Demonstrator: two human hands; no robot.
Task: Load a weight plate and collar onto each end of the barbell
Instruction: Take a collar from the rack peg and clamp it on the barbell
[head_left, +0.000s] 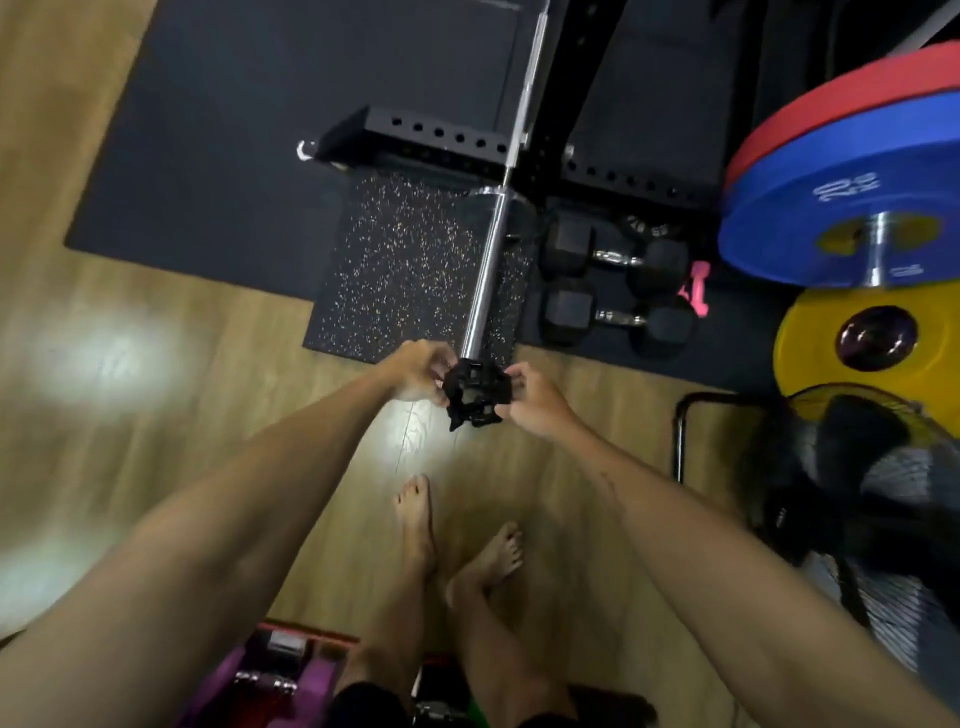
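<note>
Bare feet (457, 545) at 6 o'clock on wood floor (156, 415), crossed at ankles. Purple and red gear at lower edge, too blurred to name.

Both forearms stretched fwd toward frame centre. Left hand (418, 376) and right hand (535, 400) clamped on black barbell collar (475, 395) from opposite sides, fingers wrapped round its edges. Collar held right at tip of barbell sleeve (485, 286); can't tell whether already slid on or just touching the end. Clasp state unclear, blurred.

Sleeve bare and chrome, running from hands toward 12 o'clock, w/ no plate on this end. Under it, speckled rubber mat (405, 260). Beyond, barbell shaft (527, 88) crossing black perforated rack frame (431, 135), over large dark floor mat (234, 130) at 11 o'clock.

At 2 o'clock from hands, two black hex dumbbells (618, 286) side by side on dark mat, small pink dumbbell (693, 288) just beside them.

At 3 o'clock, black fan (852, 467) w/ wire guard, partly over yellow plate (810, 343). Above that, blue weight plate (831, 208) marked 20 kg, stacked in front of red plate (831, 88) on chrome peg, toward 1–2 o'clock. All plates well apart from sleeve.

Bright light patch on floor at 9 o'clock.
</note>
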